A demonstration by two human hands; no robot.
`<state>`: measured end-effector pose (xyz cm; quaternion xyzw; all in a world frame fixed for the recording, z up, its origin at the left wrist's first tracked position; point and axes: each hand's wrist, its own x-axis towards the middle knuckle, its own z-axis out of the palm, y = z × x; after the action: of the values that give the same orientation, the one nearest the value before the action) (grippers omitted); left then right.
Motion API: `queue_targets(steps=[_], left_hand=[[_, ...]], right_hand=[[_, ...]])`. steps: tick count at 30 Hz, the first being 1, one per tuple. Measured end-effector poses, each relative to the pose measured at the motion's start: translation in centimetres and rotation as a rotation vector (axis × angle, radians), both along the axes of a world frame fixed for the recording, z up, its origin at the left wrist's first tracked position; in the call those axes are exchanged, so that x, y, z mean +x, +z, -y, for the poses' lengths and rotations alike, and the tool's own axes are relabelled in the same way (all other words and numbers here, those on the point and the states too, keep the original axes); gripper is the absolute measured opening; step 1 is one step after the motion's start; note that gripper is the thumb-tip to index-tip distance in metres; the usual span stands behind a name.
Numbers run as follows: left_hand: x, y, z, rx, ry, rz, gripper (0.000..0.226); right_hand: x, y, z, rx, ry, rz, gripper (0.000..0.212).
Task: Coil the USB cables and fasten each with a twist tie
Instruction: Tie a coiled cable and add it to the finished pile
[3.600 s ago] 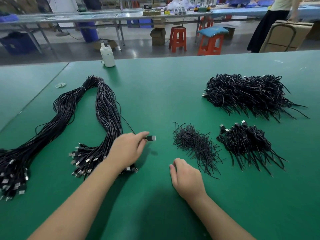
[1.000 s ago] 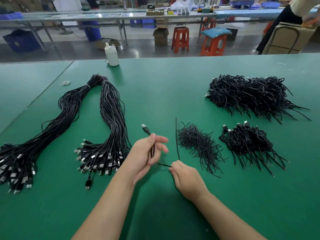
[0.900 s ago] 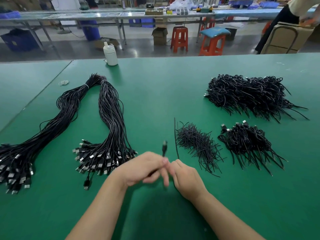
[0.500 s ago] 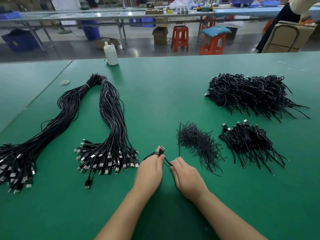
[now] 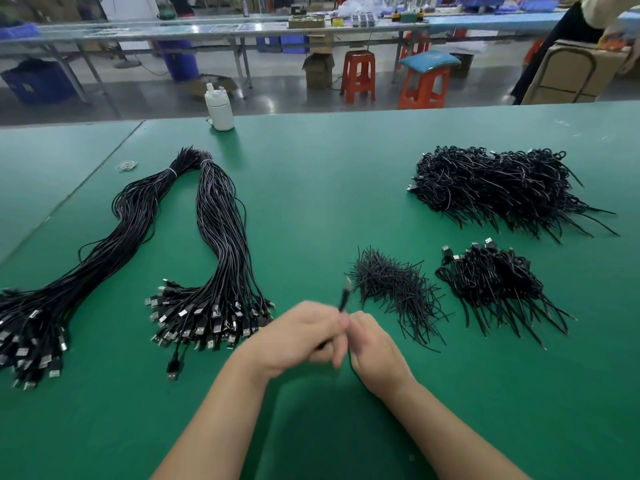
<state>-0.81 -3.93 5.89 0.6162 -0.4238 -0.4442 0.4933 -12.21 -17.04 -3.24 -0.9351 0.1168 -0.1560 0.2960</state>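
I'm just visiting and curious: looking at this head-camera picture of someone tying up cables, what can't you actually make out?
- Head view: the cable between the left hand and right hand is motion-blurred; its coil and any twist tie are hidden by the fingers.
- The leftmost cable bundle is cut off by the left edge.
- The small pale object on the table is too small to identify.

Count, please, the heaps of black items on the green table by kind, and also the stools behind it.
Bundles of uncoiled cables: 2
Piles of coiled cables: 2
Pile of twist ties: 1
Stools: 2
Total: 7
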Motion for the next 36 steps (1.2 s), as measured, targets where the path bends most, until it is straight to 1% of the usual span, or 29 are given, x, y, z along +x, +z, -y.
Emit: queue_targets(steps=[2,3,4,6,8,9,11,14,16,18,20,21,22,23,24,25,26,27,28,33,36], left_hand=[[-0.4,0.0,-0.7,0.286,-0.186,0.301,0.039],[-0.7,-0.2,-0.8,0.403,-0.218,0.460,0.036],[-1.1,-0.5,-0.7,0.484,-0.205,0.593,0.035],[-2.1,-1.5,-0.3,0.581,-0.066,0.773,0.037],[-3.1,-2.4,0.3,0.661,0.105,0.868,0.036],[-3.5,-2.8,0.8,0.686,0.158,0.895,0.032],[-3.9,-3.4,1.6,0.736,0.206,0.923,0.029],[-4.0,-4.6,2.1,0.783,0.272,1.006,0.032],[-3.9,-5.4,2.0,0.731,0.366,1.090,0.036],[-3.9,-6.2,1.9,0.582,0.497,1.091,0.041],[-3.9,-7.0,1.9,0.369,0.617,0.957,0.040],[-4.0,-7.5,2.1,0.257,0.690,0.819,0.035],[-4.1,-7.6,2.3,0.147,0.782,0.610,0.029],[-4.2,-7.3,2.7,0.054,0.878,0.310,0.026],[-4.2,-6.9,3.2,-0.032,0.946,-0.036,0.025],[-4.1,-6.6,3.8,-0.097,0.986,-0.333,0.025],[-4.0,-6.6,4.4,-0.147,1.005,-0.523,0.026],[-3.8,-6.4,4.8,-0.156,1.010,-0.593,0.028],[-3.7,-6.2,5.2,-0.150,1.011,-0.612,0.029],[-3.0,-5.6,5.5,-0.192,1.058,-0.654,0.028],[-2.7,-5.2,5.6,-0.267,1.068,-0.700,0.028]], right_hand=[[-0.1,0.1,0.1,0.031,0.011,-0.010,0.014],[-0.1,0.0,0.0,0.023,0.006,-0.005,0.009],[-0.1,0.0,0.0,-0.003,0.002,0.008,0.007],[0.0,-0.2,-0.2,-0.054,0.014,0.033,0.005],[-0.1,-0.2,-0.1,-0.067,0.015,0.061,0.007],[-0.1,-0.2,-0.1,-0.071,0.012,0.076,0.007],[-0.2,0.0,-0.1,-0.072,0.010,0.086,0.006],[-0.1,0.3,-0.2,-0.067,0.015,0.089,0.010],[-0.1,0.3,-0.2,-0.086,0.006,0.099,0.011],[0.0,0.3,-0.3,-0.092,0.004,0.103,0.013],[0.0,0.2,-0.3,-0.061,-0.003,0.108,0.013],[0.0,0.2,-0.2,-0.045,-0.006,0.111,0.014],[0.0,0.2,-0.2,-0.034,-0.006,0.109,0.014],[0.0,0.1,-0.2,-0.029,-0.001,0.107,0.015],[0.0,0.1,-0.1,-0.027,0.009,0.104,0.015],[0.1,0.0,-0.1,-0.026,0.017,0.099,0.015],[0.1,0.0,-0.1,-0.022,0.014,0.092,0.016],[0.2,0.0,-0.1,-0.014,0.002,0.091,0.016],[0.2,0.0,-0.1,-0.006,-0.014,0.095,0.017],[0.2,0.1,-0.2,-0.027,-0.015,0.088,0.024],[0.2,0.0,-0.1,-0.042,-0.041,0.089,0.019]])
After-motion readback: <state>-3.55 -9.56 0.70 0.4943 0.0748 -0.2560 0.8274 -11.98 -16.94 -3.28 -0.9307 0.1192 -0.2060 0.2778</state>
